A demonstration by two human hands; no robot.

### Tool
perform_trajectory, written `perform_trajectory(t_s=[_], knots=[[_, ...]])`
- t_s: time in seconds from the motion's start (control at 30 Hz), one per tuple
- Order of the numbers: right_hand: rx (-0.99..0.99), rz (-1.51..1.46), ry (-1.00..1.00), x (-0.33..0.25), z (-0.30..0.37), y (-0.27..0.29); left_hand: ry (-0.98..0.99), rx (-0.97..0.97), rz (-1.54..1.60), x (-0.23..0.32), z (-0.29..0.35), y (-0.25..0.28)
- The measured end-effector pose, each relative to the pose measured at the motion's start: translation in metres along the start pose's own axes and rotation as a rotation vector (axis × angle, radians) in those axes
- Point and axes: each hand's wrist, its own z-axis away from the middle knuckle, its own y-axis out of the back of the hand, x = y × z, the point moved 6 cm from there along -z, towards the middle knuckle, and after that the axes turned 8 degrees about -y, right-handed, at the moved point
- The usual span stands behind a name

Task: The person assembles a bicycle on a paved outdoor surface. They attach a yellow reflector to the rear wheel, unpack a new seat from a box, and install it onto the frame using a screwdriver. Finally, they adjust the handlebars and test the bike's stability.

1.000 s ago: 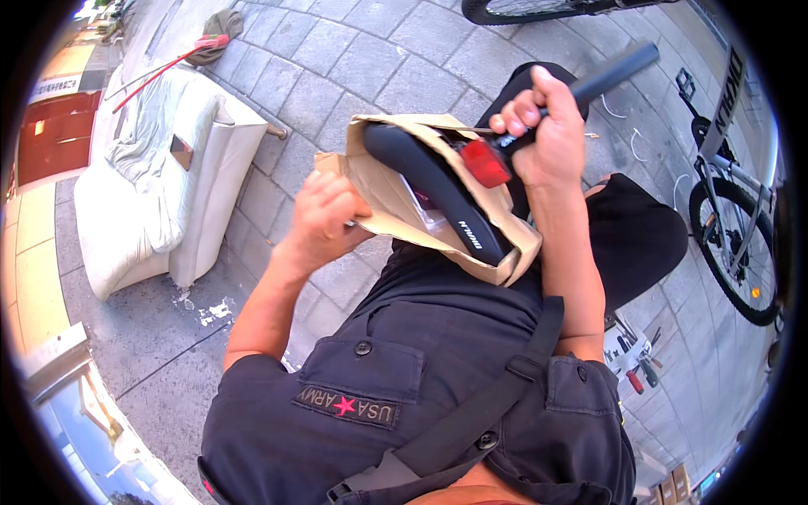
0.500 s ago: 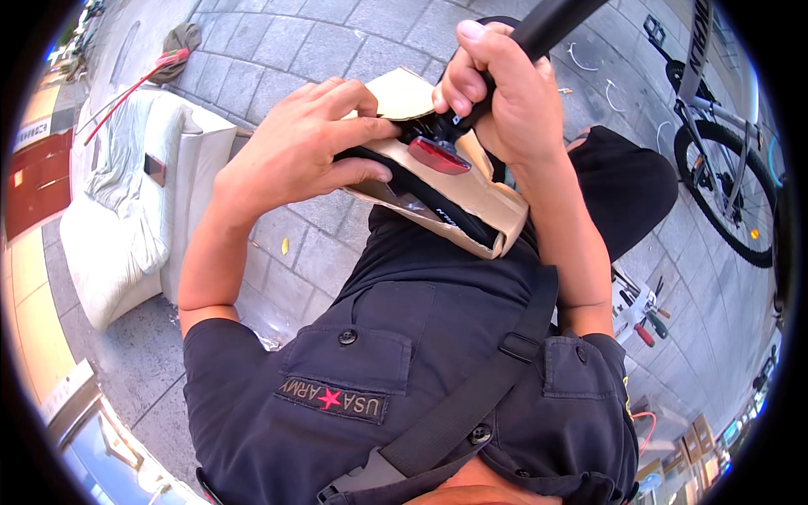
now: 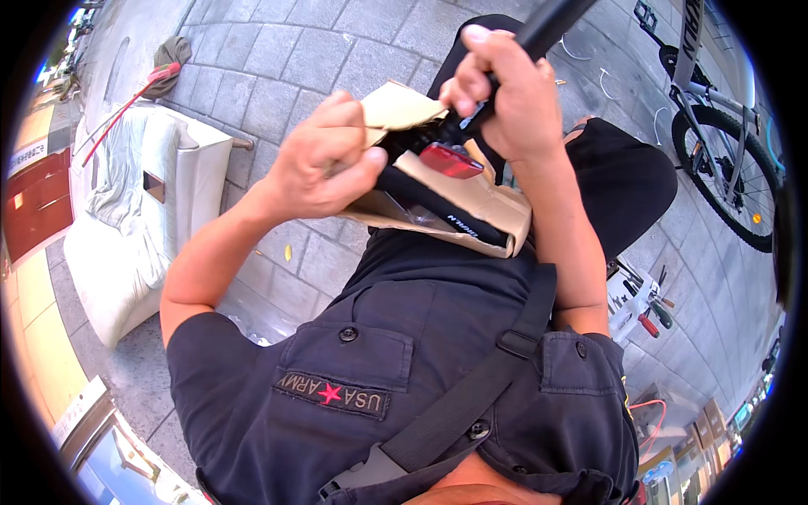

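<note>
Left hand [image 3: 324, 160] had changed shape since half a second earlier: fingers then reached out over the end of the box, now curled into a bunch. Right hand [image 3: 513, 101] little changed.

Hard to make out: whatever lay inside the left fingers. They were bent in, thumb pointing toward the box opening; could not tell whether they pinched cardboard or the seat. The near end of the black, long, narrow bicycle saddle [image 3: 429, 204] was covered by that hand. Black tubular post [image 3: 551, 32] ran out of view at the upper edge. Dark fittings at its lower end lay in shadow; clear plastic beside the saddle was only partly visible.

Saddle position: inside the torn tan cardboard box [image 3: 509, 210], against the person's front, slanting from the left thumb down to the box's far right corner. Right fingers wrapped firmly round the post, above the saddle. Red rectangular reflector [image 3: 452, 160] sat between the two hands, just below the right fingers. Raised tan flap [image 3: 400, 105] stood beside the left knuckles.
</note>
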Motion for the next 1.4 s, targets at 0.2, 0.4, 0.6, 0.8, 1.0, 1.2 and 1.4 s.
perform_trajectory(t_s=[0.2,0.4,0.6,0.8,1.0,1.2,1.4], knots=[[-0.203,-0.109,0.031,-0.004,-0.004,0.008,0.161,0.152,-0.201,-0.008,-0.015,0.036],[-0.231,0.008,0.048,-0.01,0.01,-0.011,0.422,-0.12,-0.038,-0.04,-0.019,0.009],[-0.407,-0.004,0.155,-0.011,0.018,-0.019,0.319,-0.302,-0.365,-0.04,-0.042,-0.003],[-0.434,0.112,0.201,-0.013,0.019,-0.026,0.326,-0.379,-0.492,-0.06,-0.059,-0.017],[-0.515,0.038,0.143,-0.004,0.024,-0.031,0.42,-0.483,-0.231,-0.083,-0.063,-0.019],[-0.479,-0.021,0.095,-0.002,0.027,-0.036,0.27,-0.562,0.02,-0.072,-0.065,-0.024],[-0.446,0.036,0.052,-0.002,0.028,-0.039,0.142,-0.579,-0.177,-0.052,-0.081,-0.022]])
